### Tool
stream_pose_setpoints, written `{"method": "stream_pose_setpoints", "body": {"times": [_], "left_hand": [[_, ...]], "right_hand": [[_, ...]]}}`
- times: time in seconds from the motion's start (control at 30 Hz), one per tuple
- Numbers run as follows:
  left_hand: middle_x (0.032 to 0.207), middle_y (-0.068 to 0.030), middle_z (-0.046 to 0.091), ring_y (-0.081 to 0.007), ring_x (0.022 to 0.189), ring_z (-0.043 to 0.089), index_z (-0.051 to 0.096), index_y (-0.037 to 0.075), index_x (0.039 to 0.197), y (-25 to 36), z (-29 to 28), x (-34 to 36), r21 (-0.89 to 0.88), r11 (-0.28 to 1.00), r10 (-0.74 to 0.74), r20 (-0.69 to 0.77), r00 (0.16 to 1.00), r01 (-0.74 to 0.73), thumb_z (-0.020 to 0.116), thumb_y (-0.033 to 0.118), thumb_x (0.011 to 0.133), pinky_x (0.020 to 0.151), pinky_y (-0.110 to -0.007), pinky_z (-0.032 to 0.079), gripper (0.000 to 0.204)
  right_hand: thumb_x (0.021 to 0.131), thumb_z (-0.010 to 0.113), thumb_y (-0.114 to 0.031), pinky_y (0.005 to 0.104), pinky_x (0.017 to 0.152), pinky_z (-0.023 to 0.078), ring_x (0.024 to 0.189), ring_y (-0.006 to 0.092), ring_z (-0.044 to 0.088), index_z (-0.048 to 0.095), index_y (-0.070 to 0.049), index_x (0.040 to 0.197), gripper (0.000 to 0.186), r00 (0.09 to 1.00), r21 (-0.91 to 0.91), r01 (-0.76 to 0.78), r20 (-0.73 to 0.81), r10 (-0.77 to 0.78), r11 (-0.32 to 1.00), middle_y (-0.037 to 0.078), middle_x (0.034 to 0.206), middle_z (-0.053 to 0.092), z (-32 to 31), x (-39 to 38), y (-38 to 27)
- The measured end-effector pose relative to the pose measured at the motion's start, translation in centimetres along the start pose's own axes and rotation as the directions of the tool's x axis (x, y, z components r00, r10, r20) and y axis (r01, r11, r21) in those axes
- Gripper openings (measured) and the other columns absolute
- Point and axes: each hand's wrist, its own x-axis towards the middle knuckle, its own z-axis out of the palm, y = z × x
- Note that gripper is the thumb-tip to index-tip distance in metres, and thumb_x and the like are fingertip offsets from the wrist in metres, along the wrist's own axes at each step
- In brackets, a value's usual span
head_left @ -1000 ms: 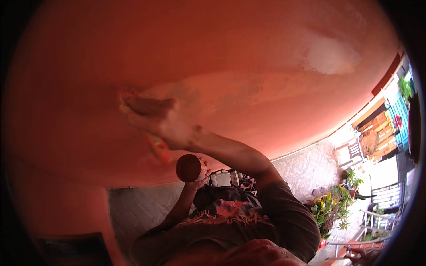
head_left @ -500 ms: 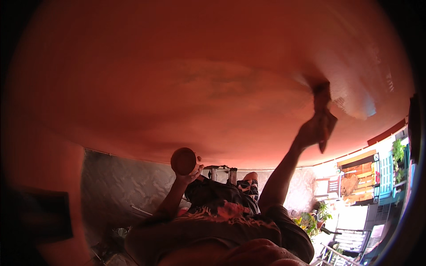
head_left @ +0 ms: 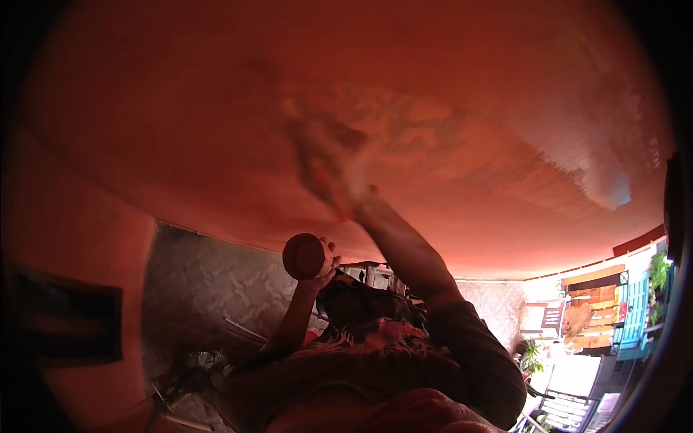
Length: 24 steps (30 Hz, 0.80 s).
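Observation:
A broad orange-red wall (head_left: 216,144) fills the upper view. My left hand (head_left: 328,267) is wrapped round the side of a round cup (head_left: 303,256), low in front of the wall. The cup's inside looks reddish-brown; how full it is I cannot tell. My right hand (head_left: 343,184), smeared by motion, is closed on a paintbrush (head_left: 317,133) held up at the middle of the wall. The bristle end is blurred, so whether it touches the wall cannot be made out. Right of the brush, the wall has a mottled darker patch (head_left: 419,130).
A glossy, wet-looking area (head_left: 606,180) lies on the wall's right side. At left is a dark rectangular opening (head_left: 68,317) in an adjoining wall. Below spreads a patterned grey floor (head_left: 209,281). Potted plants (head_left: 533,355) and wooden furniture (head_left: 595,314) stand at the bright right.
My right hand has swept the paintbrush left across the wall, from the right side to the middle. My left hand with the cup has barely shifted. The view has turned slightly.

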Motion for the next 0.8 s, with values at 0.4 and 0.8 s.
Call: {"method": "stream_pose_setpoints", "body": {"times": [0.4,0.8], "left_hand": [[0.134,-0.0162,0.049,-0.0375,0.103,0.053,0.046,0.008,0.138,0.5,-2.3,-1.5,-0.014,1.000,0.025,-0.018,1.000,-0.025,0.070,0.054,0.085,0.058,-0.032,0.059,0.074],[0.133,-0.0148,0.050,-0.0381,0.102,0.054,0.044,0.010,0.141,1.3,-1.3,-2.1,-0.007,0.998,0.069,0.029,0.997,-0.069,0.066,0.043,0.092,0.056,-0.035,0.060,0.063]], "right_hand": [[0.101,0.056,-0.020,0.0282,0.066,0.052,0.082,0.0195,0.068,0.060,0.003,0.125,0.033,0.649,-0.767,-0.158,-0.555,-0.519,0.622,0.011,0.103,0.069,-23.8,-8.5,5.9],[0.058,0.075,-0.007,0.0404,0.061,0.056,0.084,0.0301,0.070,0.064,-0.008,0.119,0.062,0.890,-0.420,0.408,-0.016,-0.456,0.811,0.017,0.121,0.064,9.1,2.1,-0.8]]}}
